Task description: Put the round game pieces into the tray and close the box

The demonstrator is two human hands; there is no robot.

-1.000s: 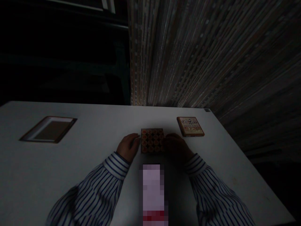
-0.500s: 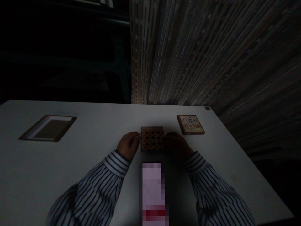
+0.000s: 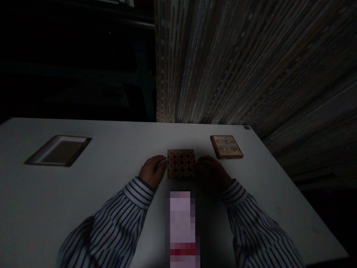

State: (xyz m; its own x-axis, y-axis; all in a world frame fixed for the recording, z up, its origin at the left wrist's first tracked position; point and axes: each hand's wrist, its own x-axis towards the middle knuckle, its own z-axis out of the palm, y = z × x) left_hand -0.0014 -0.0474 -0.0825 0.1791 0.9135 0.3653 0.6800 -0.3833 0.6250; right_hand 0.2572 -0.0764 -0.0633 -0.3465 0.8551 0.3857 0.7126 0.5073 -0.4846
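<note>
A small square wooden box [image 3: 181, 163] filled with round orange-marked pieces lies on the white table [image 3: 111, 193] in front of me. My left hand [image 3: 152, 172] rests against the box's left side, fingers curled onto its edge. My right hand [image 3: 211, 173] sits in shadow against the box's right side, fingers bent round that edge. Both hands grip the box between them. My sleeves are white with dark stripes.
A flat square lid [image 3: 226, 146] with a printed picture lies to the right of the box. An empty shallow tray with a brown rim [image 3: 58, 150] sits far left. A ribbed wall [image 3: 251, 63] rises behind the table; the room is dark.
The view has shifted slightly. My hands and the box stay where they were.
</note>
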